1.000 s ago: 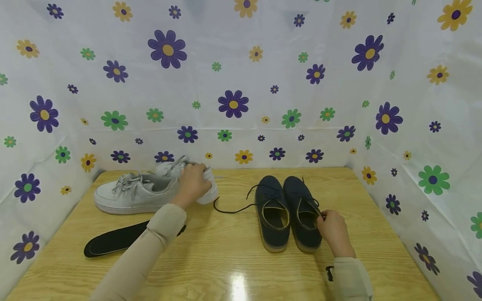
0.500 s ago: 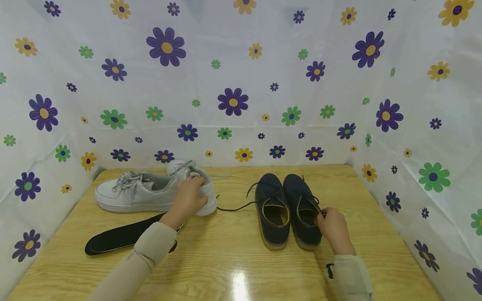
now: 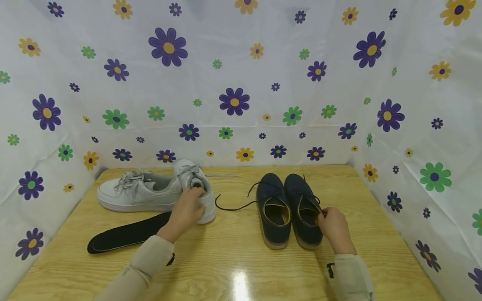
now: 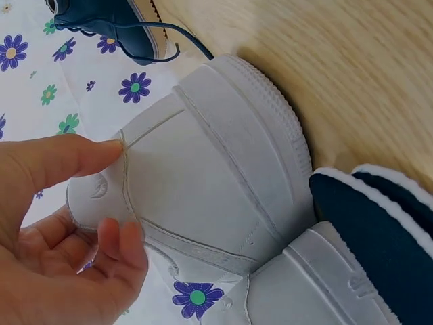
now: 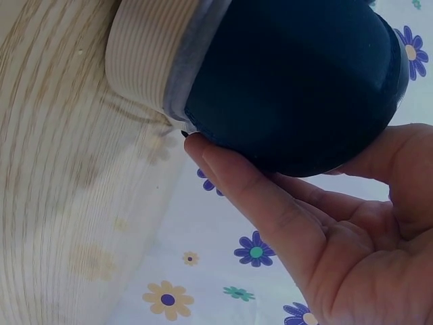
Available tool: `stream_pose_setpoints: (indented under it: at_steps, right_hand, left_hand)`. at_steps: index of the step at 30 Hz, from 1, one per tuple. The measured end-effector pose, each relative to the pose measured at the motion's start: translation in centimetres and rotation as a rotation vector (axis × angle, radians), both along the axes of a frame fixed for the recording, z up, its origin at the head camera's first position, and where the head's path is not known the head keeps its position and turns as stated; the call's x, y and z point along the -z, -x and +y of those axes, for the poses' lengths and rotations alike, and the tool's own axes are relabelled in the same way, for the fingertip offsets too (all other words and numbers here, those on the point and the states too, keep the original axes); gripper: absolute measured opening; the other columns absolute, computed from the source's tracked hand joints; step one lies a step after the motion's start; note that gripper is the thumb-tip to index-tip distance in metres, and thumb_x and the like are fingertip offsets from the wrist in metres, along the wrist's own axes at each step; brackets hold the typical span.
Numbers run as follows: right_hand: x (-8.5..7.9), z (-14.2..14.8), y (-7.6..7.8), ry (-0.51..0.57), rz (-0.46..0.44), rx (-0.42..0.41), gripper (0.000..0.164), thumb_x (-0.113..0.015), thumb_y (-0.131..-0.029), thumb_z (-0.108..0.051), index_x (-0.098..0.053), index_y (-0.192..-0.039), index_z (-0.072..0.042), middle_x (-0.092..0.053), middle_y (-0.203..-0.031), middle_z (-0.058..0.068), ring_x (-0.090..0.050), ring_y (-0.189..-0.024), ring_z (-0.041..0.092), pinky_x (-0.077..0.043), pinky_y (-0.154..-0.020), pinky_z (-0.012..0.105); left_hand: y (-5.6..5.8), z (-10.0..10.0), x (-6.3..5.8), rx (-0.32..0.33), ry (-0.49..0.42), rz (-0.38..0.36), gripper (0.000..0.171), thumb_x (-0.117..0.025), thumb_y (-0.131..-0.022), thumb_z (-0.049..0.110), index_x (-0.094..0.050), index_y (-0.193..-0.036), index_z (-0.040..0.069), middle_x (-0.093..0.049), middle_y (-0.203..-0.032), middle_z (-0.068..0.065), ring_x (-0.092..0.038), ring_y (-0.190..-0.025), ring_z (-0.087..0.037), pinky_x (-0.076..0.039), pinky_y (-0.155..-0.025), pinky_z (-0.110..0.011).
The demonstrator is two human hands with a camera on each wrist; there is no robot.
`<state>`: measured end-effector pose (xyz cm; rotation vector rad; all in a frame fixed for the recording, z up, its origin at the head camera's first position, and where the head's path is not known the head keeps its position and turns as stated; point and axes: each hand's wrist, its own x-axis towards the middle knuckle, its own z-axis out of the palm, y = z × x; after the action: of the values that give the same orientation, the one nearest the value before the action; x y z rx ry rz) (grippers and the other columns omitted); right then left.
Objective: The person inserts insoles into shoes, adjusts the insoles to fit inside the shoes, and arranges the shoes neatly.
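Two white lace-up sneakers stand at the left of the table in the head view. My left hand (image 3: pixel 186 211) grips the heel collar of the right-hand white sneaker (image 3: pixel 209 202), whose toe points to the back. Its thumb presses the collar edge in the left wrist view, the other fingers curled beside it. The other white sneaker (image 3: pixel 132 192) lies sideways, toe left. A pair of navy shoes stands at the right. My right hand (image 3: pixel 333 228) pinches at the right side of the opening of the right navy shoe (image 3: pixel 301 190); its fingertips are partly hidden behind the heel in the right wrist view.
Left of the right navy shoe stands its mate (image 3: pixel 272 190), with a dark lace (image 3: pixel 235 209) trailing left. A black insole-shaped piece (image 3: pixel 124 234) lies in front of the white sneakers. A flower-print sheet (image 3: pixel 241 75) encloses the wooden table (image 3: pixel 241 251) at the back and sides.
My left hand has drawn the right-hand white sneaker's heel forward and swung its toe to the right, so that it points more to the back. My right hand has stayed at the navy shoe.
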<state>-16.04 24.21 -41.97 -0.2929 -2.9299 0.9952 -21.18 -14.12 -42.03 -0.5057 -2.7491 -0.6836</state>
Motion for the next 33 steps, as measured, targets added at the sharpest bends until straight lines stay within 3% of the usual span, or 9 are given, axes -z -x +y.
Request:
stream_pose_setpoints:
  at_steps: [10, 17, 21, 24, 28, 33]
  right_hand:
    - [0.0, 0.0, 0.1, -0.017, 0.001, 0.018, 0.029, -0.049, -0.090, -0.003, -0.060, -0.106, 0.019, -0.064, -0.094, 0.031, -0.064, -0.076, 0.035, -0.052, -0.064, 0.044]
    - [0.1, -0.1, 0.1, -0.018, -0.005, 0.020, 0.029, -0.049, -0.090, -0.003, -0.060, -0.107, 0.019, -0.064, -0.095, 0.031, -0.064, -0.075, 0.035, -0.052, -0.063, 0.043]
    - [0.2, -0.1, 0.1, -0.023, -0.001, 0.022, 0.029, -0.049, -0.090, -0.002, -0.060, -0.106, 0.019, -0.064, -0.095, 0.032, -0.065, -0.076, 0.036, -0.053, -0.064, 0.044]
    - [0.3, -0.1, 0.1, -0.023, 0.000, 0.024, 0.029, -0.049, -0.090, -0.002, -0.060, -0.106, 0.019, -0.064, -0.095, 0.032, -0.065, -0.077, 0.037, -0.053, -0.064, 0.044]
    - [0.2, -0.1, 0.1, -0.017, -0.011, 0.021, 0.030, -0.049, -0.091, -0.003, -0.059, -0.108, 0.019, -0.064, -0.096, 0.032, -0.065, -0.077, 0.036, -0.053, -0.063, 0.043]
    - [0.1, -0.1, 0.0, -0.004, -0.025, 0.008, 0.032, -0.048, -0.093, -0.004, -0.058, -0.112, 0.019, -0.063, -0.100, 0.033, -0.065, -0.076, 0.034, -0.052, -0.062, 0.042]
  left_hand:
    - [-0.3, 0.5, 0.5, 0.073, -0.056, -0.007, 0.031, -0.073, -0.077, -0.005, -0.061, -0.105, -0.002, -0.063, -0.104, -0.016, -0.054, -0.096, -0.034, -0.047, -0.082, -0.048]
    - [-0.5, 1.3, 0.6, 0.125, -0.042, 0.002, 0.030, -0.074, -0.077, -0.005, -0.062, -0.104, -0.001, -0.063, -0.104, -0.015, -0.055, -0.095, -0.034, -0.047, -0.083, -0.048]
    - [-0.9, 1.7, 0.6, 0.173, -0.053, 0.017, 0.030, -0.073, -0.077, -0.007, -0.061, -0.104, -0.002, -0.063, -0.104, -0.015, -0.058, -0.099, -0.034, -0.042, -0.096, -0.052]
    - [-1.2, 1.9, 0.6, 0.205, -0.075, 0.019, 0.029, -0.073, -0.078, -0.008, -0.060, -0.103, -0.002, -0.062, -0.104, -0.015, -0.058, -0.099, -0.033, -0.041, -0.097, -0.052]
    - [-1.5, 2.2, 0.7, 0.212, -0.065, 0.008, 0.030, -0.073, -0.078, -0.006, -0.060, -0.104, 0.000, -0.062, -0.105, -0.012, -0.054, -0.096, -0.030, -0.047, -0.084, -0.045]
    - [-1.7, 2.6, 0.7, 0.239, -0.048, 0.028, 0.031, -0.073, -0.076, -0.009, -0.060, -0.103, 0.002, -0.062, -0.102, -0.010, -0.053, -0.092, -0.027, -0.047, -0.079, -0.041]
